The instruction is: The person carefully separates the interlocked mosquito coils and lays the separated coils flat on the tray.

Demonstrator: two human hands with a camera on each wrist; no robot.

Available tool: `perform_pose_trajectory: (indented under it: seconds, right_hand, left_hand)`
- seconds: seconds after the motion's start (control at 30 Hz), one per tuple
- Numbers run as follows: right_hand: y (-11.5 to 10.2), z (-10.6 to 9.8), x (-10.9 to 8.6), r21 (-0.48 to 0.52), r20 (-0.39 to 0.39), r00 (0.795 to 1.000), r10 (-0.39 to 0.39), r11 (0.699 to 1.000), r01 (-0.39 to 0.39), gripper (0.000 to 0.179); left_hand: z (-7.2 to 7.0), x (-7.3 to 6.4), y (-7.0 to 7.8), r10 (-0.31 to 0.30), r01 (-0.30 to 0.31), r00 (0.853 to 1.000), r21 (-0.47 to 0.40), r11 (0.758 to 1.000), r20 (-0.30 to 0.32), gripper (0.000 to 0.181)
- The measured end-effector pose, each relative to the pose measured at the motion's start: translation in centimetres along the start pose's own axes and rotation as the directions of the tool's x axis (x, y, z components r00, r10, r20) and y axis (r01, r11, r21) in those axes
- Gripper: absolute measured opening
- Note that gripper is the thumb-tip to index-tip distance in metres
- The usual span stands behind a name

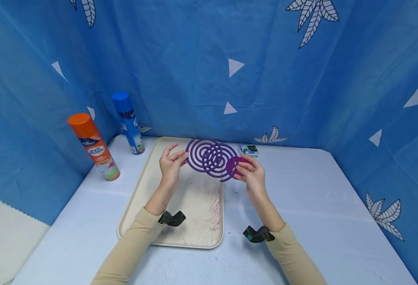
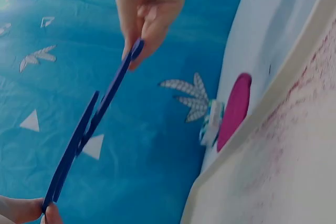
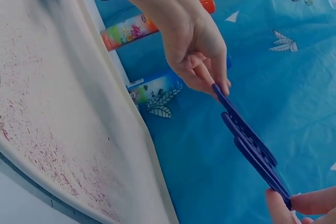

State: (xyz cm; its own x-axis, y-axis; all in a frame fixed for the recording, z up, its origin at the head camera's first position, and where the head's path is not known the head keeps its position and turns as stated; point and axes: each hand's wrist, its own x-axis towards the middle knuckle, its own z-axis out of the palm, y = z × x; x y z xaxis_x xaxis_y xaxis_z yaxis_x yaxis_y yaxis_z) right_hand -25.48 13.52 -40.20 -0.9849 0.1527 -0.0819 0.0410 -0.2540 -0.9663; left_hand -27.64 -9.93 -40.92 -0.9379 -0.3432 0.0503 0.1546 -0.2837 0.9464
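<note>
Two flat purple mosquito coils overlap side by side, held up over the tray. In the left wrist view the left coil (image 2: 65, 156) and the right coil (image 2: 112, 90) show edge-on, tilted and lying against each other. My left hand (image 1: 171, 165) pinches the left coil's outer rim between thumb and fingertips. At the opposite rim, my right hand (image 1: 254, 177) pinches the right coil. Behind the right hand, a magenta rounded flat thing (image 2: 236, 111) is on the table near the tray's rim, partly covered in the head view.
Beneath the hands lies a cream tray (image 1: 191, 206) with reddish crumbs along its right side. An orange spray can (image 1: 96, 148) and a blue spray can (image 1: 130, 128) stand at the left. One small box (image 1: 249, 150) sits by the blue curtain (image 1: 194, 71).
</note>
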Motion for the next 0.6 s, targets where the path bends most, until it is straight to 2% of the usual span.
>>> perform_pose_trajectory:
  seconds: [0.27,0.37,0.5,0.6]
  right_hand:
    - [-0.7,-0.4,0.3,-0.043,-0.049,0.998,0.031,0.999,-0.033,0.045]
    - [-0.8,-0.4,0.3,-0.048,-0.061,0.997,0.038,0.998,-0.041,0.043]
    - [-0.7,-0.5,0.4,-0.028,-0.047,0.998,0.039,0.999,-0.041,0.045]
    - [-0.4,-0.6,0.4,-0.013,-0.034,0.999,0.04,0.999,-0.041,0.046]
  left_hand:
    - [-1.6,2.3,0.1,-0.016,0.011,0.993,-0.041,0.999,-0.119,0.047]
    - [-2.4,3.2,-0.2,-0.024,0.012,0.983,-0.061,0.998,-0.184,0.048]
    - [-3.8,4.2,-1.2,-0.021,-0.002,0.962,-0.081,0.997,-0.273,0.049]
    - [-4.8,4.6,-2.1,-0.019,0.0,0.953,-0.062,0.998,-0.302,0.051]
